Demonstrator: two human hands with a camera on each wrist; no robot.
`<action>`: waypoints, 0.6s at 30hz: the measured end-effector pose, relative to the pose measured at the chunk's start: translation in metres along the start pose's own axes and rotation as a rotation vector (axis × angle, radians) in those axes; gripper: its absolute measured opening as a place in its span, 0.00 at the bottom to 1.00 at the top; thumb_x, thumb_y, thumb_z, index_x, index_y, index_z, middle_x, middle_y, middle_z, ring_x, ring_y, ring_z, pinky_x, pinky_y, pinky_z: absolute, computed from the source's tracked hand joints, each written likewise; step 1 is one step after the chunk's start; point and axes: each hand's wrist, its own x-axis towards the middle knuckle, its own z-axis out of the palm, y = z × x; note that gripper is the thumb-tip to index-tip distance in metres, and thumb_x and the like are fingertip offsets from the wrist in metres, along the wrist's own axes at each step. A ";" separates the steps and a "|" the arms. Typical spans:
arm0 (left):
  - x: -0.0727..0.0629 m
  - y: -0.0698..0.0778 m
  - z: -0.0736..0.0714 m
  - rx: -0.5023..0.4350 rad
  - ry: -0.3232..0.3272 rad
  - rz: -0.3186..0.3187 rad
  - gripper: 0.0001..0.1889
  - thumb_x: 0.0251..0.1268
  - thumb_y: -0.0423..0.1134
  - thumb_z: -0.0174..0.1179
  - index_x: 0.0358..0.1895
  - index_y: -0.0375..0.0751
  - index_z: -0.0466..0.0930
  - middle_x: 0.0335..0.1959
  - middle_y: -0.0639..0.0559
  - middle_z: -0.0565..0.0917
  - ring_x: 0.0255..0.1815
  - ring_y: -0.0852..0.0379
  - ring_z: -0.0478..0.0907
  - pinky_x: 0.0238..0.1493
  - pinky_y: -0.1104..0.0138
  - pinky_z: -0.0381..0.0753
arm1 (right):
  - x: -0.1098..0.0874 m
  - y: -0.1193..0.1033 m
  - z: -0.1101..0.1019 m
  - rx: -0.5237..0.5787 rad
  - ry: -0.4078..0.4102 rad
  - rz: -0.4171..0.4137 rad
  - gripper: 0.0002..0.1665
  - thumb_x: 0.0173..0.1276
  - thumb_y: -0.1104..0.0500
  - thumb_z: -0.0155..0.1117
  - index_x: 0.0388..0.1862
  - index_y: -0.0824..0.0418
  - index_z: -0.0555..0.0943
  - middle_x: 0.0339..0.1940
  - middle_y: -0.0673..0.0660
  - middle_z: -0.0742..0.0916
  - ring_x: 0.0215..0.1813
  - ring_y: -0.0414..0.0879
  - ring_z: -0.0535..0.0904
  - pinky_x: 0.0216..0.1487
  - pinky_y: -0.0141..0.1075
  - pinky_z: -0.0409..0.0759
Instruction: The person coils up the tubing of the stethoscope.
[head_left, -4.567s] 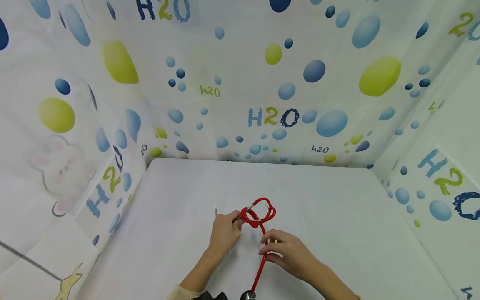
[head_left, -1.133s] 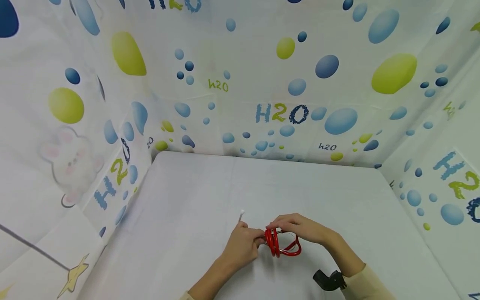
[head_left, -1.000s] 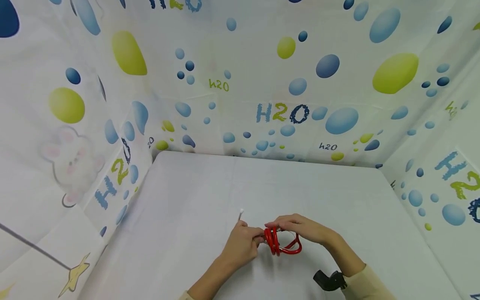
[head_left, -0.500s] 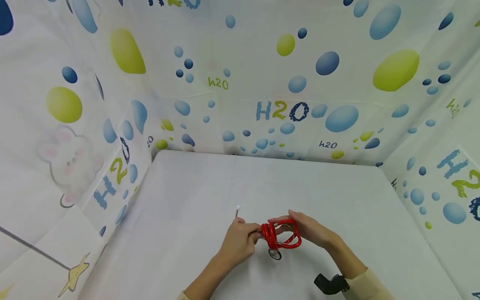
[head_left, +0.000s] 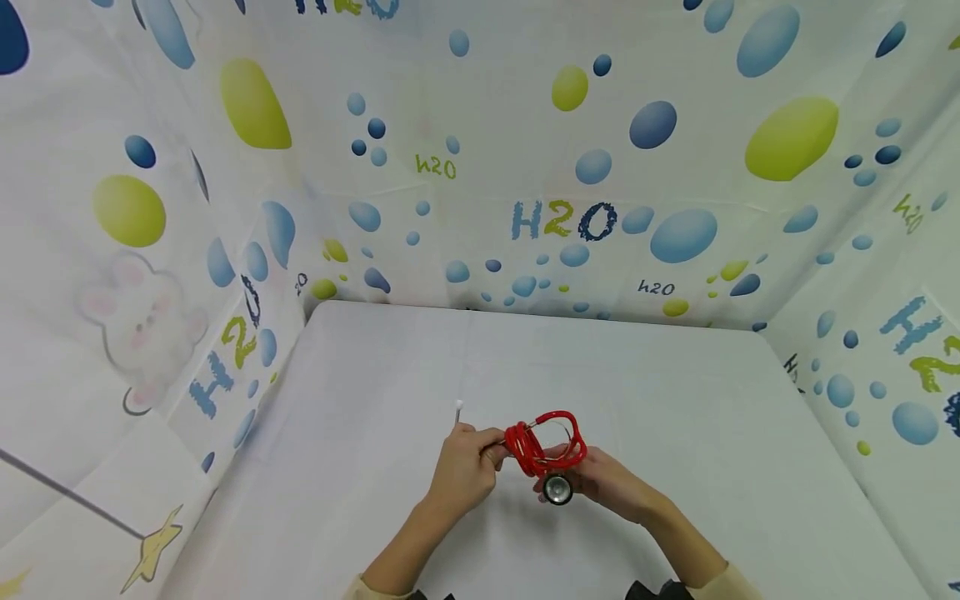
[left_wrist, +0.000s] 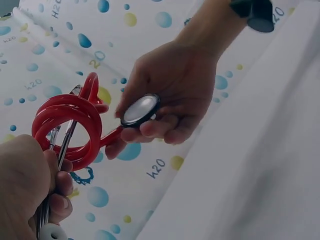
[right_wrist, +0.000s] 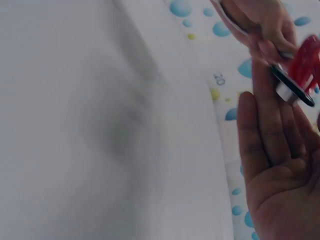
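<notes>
Left hand point(head_left: 465, 471): grip closed, fingers curled round the metal tubes point(left_wrist: 67, 142) of a red stethoscope point(head_left: 525, 450). Right hand point(head_left: 611, 483): palm turned up, grip loose and mostly open; the right wrist view shows its fingers close to straight, thumb barely in the frame. The chest piece point(head_left: 557, 489) is at the right fingers, not clearly pinched; exact contact hard to tell.

Stethoscope sits lower centre of the head view, a bit right of the middle, held up over the worktop point(head_left: 375, 375), between the two hands. Its red tubing is wound in several turns, metal tubes showing inside the loops in the left wrist view; a wider loop stands off to the right of the tight turns in the head view. Chest piece, dark rim and pale silvery face, hangs just below the coil. One white ear tip point(head_left: 459, 405) sticks up above the left hand in the head view; a pale ear tip also shows at the lower left of the left wrist view. In the right wrist view the red tubing is blurred and cut off at the right edge.

Beige sleeves point(head_left: 727, 583) at the bottom edge, black wrist mount point(head_left: 660, 592) beside the right one. Worktop cover white. White printed backdrop point(head_left: 480, 183) fills the upper frame: blue and green blobs, "H2O" lettering. Pale cartoon animal print point(head_left: 142, 317) at the left.
</notes>
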 end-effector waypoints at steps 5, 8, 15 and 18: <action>0.000 -0.005 0.000 -0.013 -0.002 -0.030 0.05 0.54 0.30 0.65 0.27 0.45 0.84 0.12 0.66 0.72 0.18 0.72 0.62 0.36 0.70 0.67 | 0.001 0.005 0.010 -0.068 0.069 -0.025 0.21 0.76 0.58 0.45 0.63 0.65 0.69 0.52 0.64 0.85 0.56 0.52 0.81 0.59 0.39 0.74; -0.001 -0.005 0.000 -0.014 -0.011 -0.049 0.06 0.55 0.29 0.63 0.28 0.45 0.84 0.12 0.66 0.73 0.18 0.72 0.63 0.36 0.70 0.67 | 0.002 0.005 0.014 -0.086 0.118 -0.014 0.22 0.75 0.57 0.49 0.63 0.65 0.63 0.51 0.64 0.86 0.56 0.54 0.81 0.59 0.41 0.73; -0.004 -0.005 0.000 -0.032 -0.059 -0.109 0.05 0.57 0.30 0.62 0.29 0.45 0.85 0.12 0.65 0.73 0.21 0.69 0.64 0.32 0.73 0.65 | 0.000 0.011 0.015 -0.117 0.142 -0.006 0.24 0.74 0.57 0.49 0.65 0.60 0.58 0.52 0.65 0.85 0.56 0.56 0.81 0.59 0.44 0.72; -0.003 -0.004 -0.001 -0.047 -0.074 -0.104 0.06 0.57 0.30 0.62 0.28 0.46 0.84 0.12 0.65 0.72 0.21 0.69 0.63 0.33 0.72 0.66 | -0.002 0.012 0.011 -0.188 0.161 0.005 0.26 0.74 0.56 0.51 0.69 0.57 0.63 0.55 0.64 0.83 0.57 0.50 0.80 0.60 0.46 0.73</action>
